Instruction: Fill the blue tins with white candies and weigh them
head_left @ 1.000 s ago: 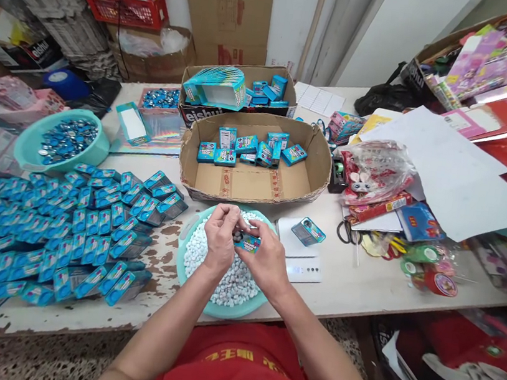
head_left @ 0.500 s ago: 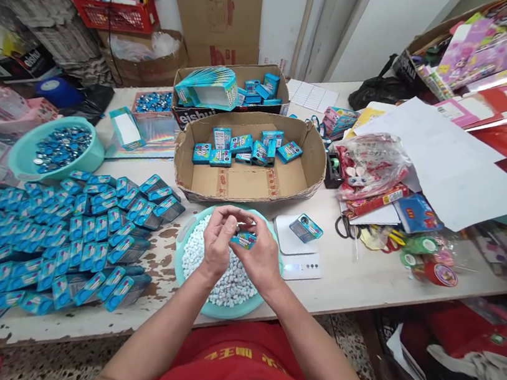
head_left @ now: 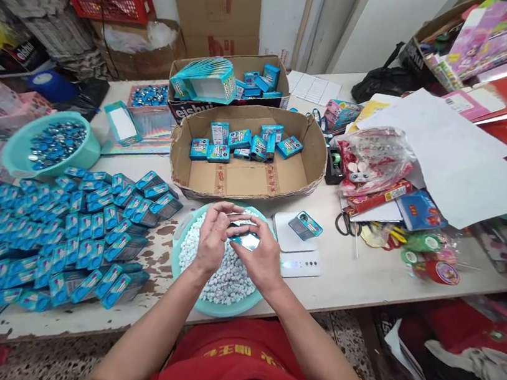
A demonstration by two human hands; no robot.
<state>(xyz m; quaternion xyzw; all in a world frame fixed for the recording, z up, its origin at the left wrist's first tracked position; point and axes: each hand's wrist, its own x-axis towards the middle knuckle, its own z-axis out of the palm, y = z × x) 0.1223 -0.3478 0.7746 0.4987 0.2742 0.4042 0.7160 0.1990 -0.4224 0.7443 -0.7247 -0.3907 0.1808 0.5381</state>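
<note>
Above the turquoise basin (head_left: 175, 267) full of small white candies (head_left: 225, 287), my two hands meet around a small blue candy box (head_left: 246, 240). My right hand (head_left: 264, 255) grips the box from the right, thumb along its near side. On the other side, my left hand (head_left: 212, 244) has its fingers curled against the box's left end, partly hiding it. A pale shiny face of the box is turned up. To the right, another small blue box (head_left: 306, 225), with a hole in its end, rests on a white scale (head_left: 300, 263).
Many blue boxes (head_left: 88, 226) stand in rows at left, below a basin of blue-silver discs (head_left: 57, 143). Ahead, an open cardboard tray (head_left: 194, 175) holds several boxes. Scissors (head_left: 347, 224), tape rolls (head_left: 442, 272) and white sheets (head_left: 456, 155) lie at right.
The box in my hands has tilted, so its printed face no longer shows and a shiny pale face does. My left fingers have straightened slightly. The view has shifted a little.
</note>
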